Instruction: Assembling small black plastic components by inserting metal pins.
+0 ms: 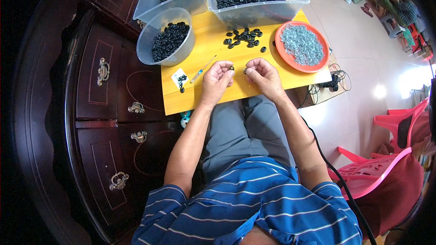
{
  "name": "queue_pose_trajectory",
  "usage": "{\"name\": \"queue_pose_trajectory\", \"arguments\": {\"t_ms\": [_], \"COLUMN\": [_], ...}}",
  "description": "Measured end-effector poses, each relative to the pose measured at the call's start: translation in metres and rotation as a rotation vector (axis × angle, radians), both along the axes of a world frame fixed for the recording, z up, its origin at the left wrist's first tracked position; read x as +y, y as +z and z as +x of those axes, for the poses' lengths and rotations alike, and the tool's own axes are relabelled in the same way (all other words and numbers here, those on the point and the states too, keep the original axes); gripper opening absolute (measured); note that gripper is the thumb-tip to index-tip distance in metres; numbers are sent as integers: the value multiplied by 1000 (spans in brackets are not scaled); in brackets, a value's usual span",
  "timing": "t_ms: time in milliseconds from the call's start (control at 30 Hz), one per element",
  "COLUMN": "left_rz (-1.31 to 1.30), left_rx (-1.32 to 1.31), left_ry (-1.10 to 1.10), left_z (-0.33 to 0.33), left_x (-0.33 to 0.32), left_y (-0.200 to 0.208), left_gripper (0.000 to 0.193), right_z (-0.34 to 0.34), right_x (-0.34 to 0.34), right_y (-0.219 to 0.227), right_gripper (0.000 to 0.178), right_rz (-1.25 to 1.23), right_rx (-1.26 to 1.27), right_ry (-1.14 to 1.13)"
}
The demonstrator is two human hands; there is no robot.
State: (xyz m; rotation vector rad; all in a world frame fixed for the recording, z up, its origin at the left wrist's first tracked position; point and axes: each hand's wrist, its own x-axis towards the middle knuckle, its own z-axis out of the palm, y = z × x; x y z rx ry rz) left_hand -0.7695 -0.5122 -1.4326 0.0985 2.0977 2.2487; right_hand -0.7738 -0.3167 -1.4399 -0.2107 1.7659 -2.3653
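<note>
Pinching left hand (218, 80): we hold a small dark piece (231, 68) above the desk (181, 102).
Right hand (265, 78): we pinch a tiny metallic piece (245, 70).
Directions, long axes: too small to tell.

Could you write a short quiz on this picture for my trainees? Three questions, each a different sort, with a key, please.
1. Multiple choice: what holds the pile of silvery pieces?
A) a blue bowl
B) an orange-red plate
C) a wooden crate

2. True or false: the person's left hand and right hand are clasped together.

3. Fill in: the round clear tub stands to the person's ____ of the plate.

Key:
1. B.
2. False; they are apart, and the left pinches a small dark piece.
3. left.
</note>
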Motion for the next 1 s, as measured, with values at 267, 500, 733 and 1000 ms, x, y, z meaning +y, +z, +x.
{"name": "queue_pose_trajectory", "arguments": {"t_ms": [267,500,733,1000], "left_rz": [30,52,44,46], "left_rx": [-11,11,17,39], "left_ry": [-22,-13,-61,-48], "left_z": [0,2,4,4], "left_x": [-1,-3,-4,-5], "left_y": [-2,-7,-7,-4], "left_gripper": [25,27,27,24], "right_z": [-3,-2,-2,-2], "right_x": [0,-4,-3,-4], "right_y": [-5,-9,-8,-7], "right_gripper": [14,15,15,15], "right_rz": [51,96,197,102], "right_rx": [4,30,62,63], "right_ry": [-7,15,50,5]}}
